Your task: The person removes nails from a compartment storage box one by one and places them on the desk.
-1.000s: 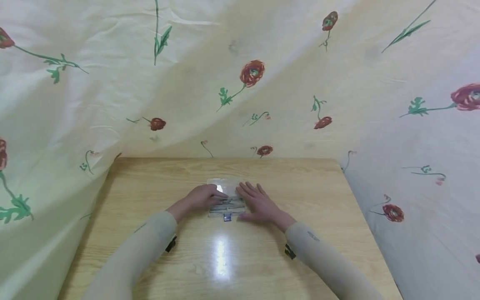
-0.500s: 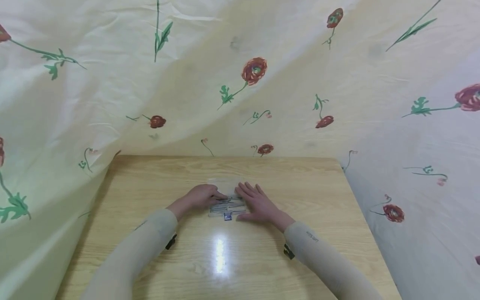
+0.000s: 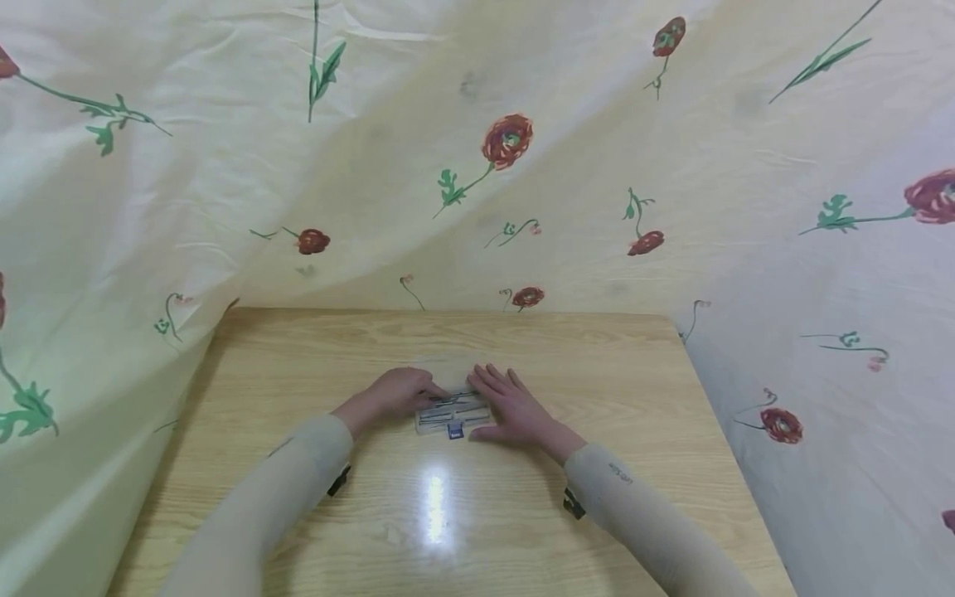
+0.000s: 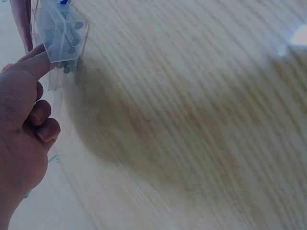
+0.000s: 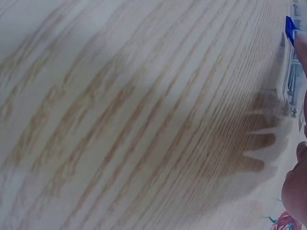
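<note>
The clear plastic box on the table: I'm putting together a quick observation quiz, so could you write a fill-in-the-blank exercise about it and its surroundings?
1. The small tab on the near side of the clear plastic box is coloured ____.
2. In the head view, the box lies ____ the left hand and the right hand.
3. The pale cloth beyond the table is printed with red ____.

Missing words: blue; between; flowers.
</note>
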`<state>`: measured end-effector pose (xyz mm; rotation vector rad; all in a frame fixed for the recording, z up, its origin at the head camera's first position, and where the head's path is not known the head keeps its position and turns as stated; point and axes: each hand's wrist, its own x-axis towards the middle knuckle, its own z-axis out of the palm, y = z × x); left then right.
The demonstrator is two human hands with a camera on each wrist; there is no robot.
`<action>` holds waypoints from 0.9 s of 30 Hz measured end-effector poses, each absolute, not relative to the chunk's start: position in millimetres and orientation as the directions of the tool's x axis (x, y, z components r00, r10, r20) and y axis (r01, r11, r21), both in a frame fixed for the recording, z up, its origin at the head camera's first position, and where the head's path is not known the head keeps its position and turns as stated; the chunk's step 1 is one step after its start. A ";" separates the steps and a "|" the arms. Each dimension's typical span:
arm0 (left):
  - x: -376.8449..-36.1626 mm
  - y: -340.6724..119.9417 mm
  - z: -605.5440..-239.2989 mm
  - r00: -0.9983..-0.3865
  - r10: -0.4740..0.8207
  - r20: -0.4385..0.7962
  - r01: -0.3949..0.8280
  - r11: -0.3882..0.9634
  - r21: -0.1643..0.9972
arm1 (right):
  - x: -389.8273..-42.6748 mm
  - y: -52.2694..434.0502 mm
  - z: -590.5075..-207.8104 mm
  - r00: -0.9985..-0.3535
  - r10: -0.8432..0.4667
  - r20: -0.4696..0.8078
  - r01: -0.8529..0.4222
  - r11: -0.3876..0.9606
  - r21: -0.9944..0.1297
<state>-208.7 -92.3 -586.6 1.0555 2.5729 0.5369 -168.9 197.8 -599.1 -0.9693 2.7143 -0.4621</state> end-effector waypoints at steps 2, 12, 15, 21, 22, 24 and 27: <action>-209.8 -91.9 -586.5 -0.671 0.729 -0.137 0.616 0.651 0.443 | -168.8 197.8 -599.7 -0.757 -0.646 -0.096 -0.576 0.730 -0.367; -212.8 -89.8 -586.2 -0.669 0.726 -0.160 0.592 0.650 0.477 | -171.1 199.2 -605.5 -0.764 -0.639 -0.089 -0.568 0.731 -0.378; -213.7 -89.3 -586.2 -0.673 0.723 -0.154 0.587 0.650 0.483 | -171.5 198.6 -606.6 -0.768 -0.635 -0.087 -0.563 0.733 -0.381; -214.1 -88.9 -585.5 -0.689 0.710 -0.143 0.583 0.662 0.471 | -171.4 197.2 -606.3 -0.770 -0.632 -0.092 -0.558 0.736 -0.382; -214.3 -88.7 -585.5 -0.691 0.709 -0.140 0.584 0.662 0.470 | -171.4 196.9 -606.3 -0.771 -0.630 -0.095 -0.556 0.738 -0.382; -214.7 -88.2 -586.0 -0.691 0.710 -0.135 0.589 0.662 0.464 | -171.2 196.4 -606.1 -0.772 -0.629 -0.096 -0.554 0.738 -0.384; -215.4 -87.1 -586.6 -0.692 0.708 -0.139 0.590 0.667 0.455 | -170.9 195.6 -605.4 -0.774 -0.627 -0.091 -0.553 0.738 -0.388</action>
